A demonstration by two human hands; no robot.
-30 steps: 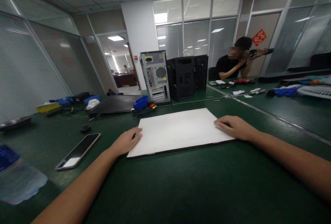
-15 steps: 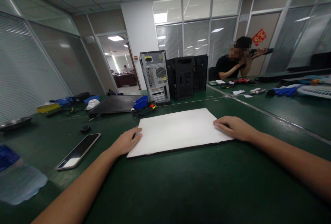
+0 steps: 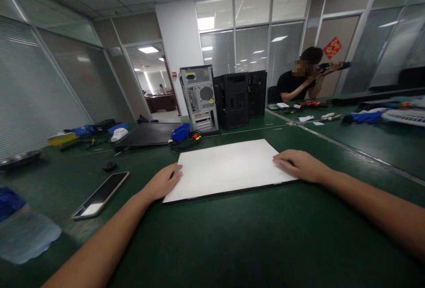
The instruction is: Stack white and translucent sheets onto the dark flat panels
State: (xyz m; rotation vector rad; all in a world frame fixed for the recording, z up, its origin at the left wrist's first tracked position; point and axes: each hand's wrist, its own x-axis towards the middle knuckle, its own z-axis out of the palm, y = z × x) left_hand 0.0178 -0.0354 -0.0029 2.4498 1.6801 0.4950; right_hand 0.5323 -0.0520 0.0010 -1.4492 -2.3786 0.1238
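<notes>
A flat white rectangular panel with a thin dark edge along its near side lies on the green tabletop in front of me. At its left end, my left hand grips the edge, the fingertips resting on the white face. My right hand holds the opposite end, fingers bent over the top near the corner. The undersides of both grips are hidden. Just left of my left forearm lies a smartphone, screen up.
Computer cases stand behind the panel, beside a coiled cable and a blue object. A dark flat panel lies at back left. A plastic bottle is near left. A person sits across at the right, holding a dark object.
My hands and the white panel stay in place. The person across the table has shifted their head slightly.
</notes>
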